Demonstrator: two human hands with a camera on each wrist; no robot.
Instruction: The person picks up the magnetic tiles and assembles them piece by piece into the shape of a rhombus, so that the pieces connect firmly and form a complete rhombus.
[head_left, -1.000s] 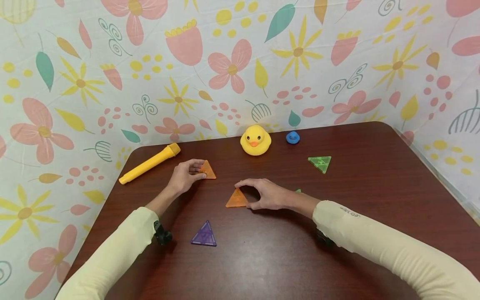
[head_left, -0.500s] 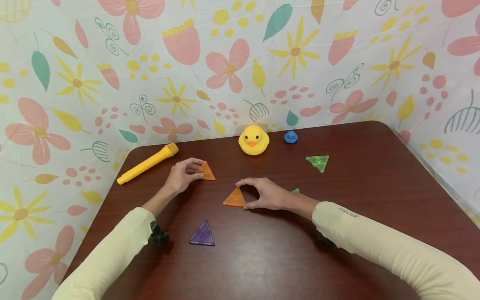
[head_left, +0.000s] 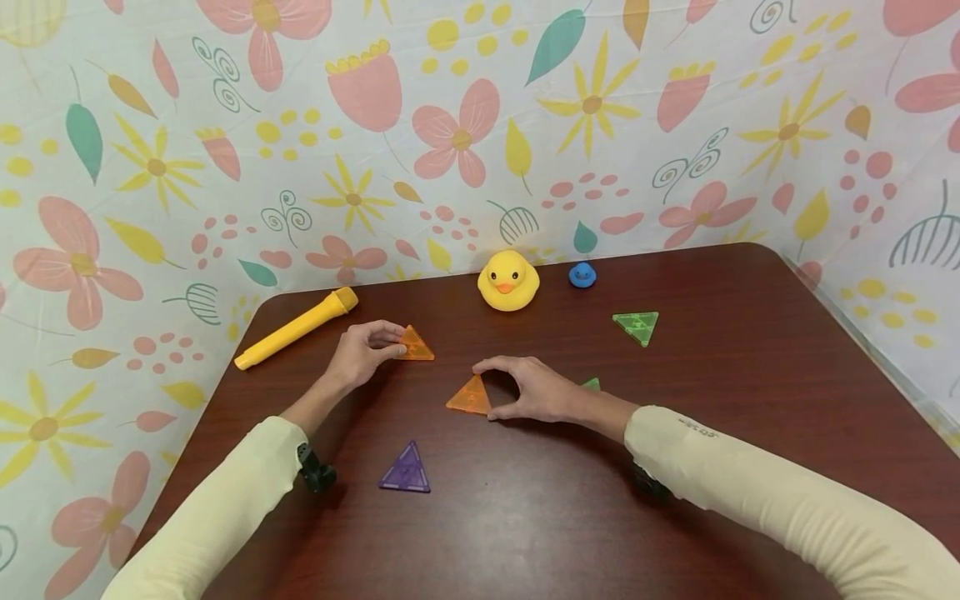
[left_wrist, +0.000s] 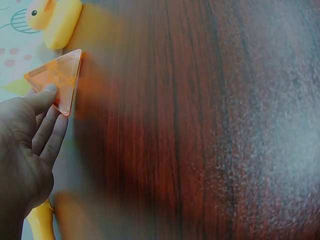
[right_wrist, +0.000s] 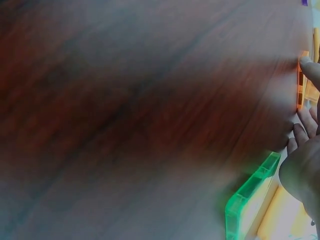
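My left hand (head_left: 363, 354) pinches an orange see-through triangular magnetic tile (head_left: 417, 345) between thumb and fingers. In the left wrist view that tile (left_wrist: 59, 80) stands tilted up, its lower edge facing the table. To the right and nearer, my right hand (head_left: 534, 388) holds a second orange triangular tile (head_left: 470, 397) by its right side, thumb at the lower corner and a finger at the tip. Only this tile's thin orange edge (right_wrist: 301, 85) shows in the right wrist view. A purple triangular tile (head_left: 406, 470) lies on the table in front of both hands.
Behind the right wrist lies a partly hidden green tile (head_left: 592, 384); another green tile (head_left: 637, 327) is farther back. A yellow duck (head_left: 507, 282) and small blue duck (head_left: 582, 275) stand at the back edge. A yellow toy microphone (head_left: 297, 327) lies at left on the brown table (head_left: 525, 533).
The tile in my left hand has tilted a little, its outer corner shifting slightly right. My right hand and its tile have turned slightly, then stay nearly still.
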